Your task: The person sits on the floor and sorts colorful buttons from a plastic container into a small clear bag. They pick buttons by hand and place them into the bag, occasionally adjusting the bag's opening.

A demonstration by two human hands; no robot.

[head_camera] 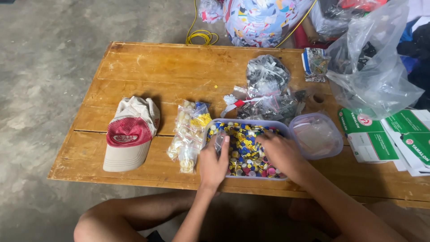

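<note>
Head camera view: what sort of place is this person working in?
Probably a home or small workshop for hand sorting: a low wooden table on bare concrete floor, a tub of coloured buttons, and many small filled plastic bags.

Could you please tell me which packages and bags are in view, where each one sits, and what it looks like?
Green and white cartons: flat boxes, table's right edge.
Large clear bag: crumpled, dark contents, above the cartons.
Small clear packets: pale and yellow pieces, left of the tub.
Left hand: holds a small clear bag.
Right hand: in the tub.
</note>
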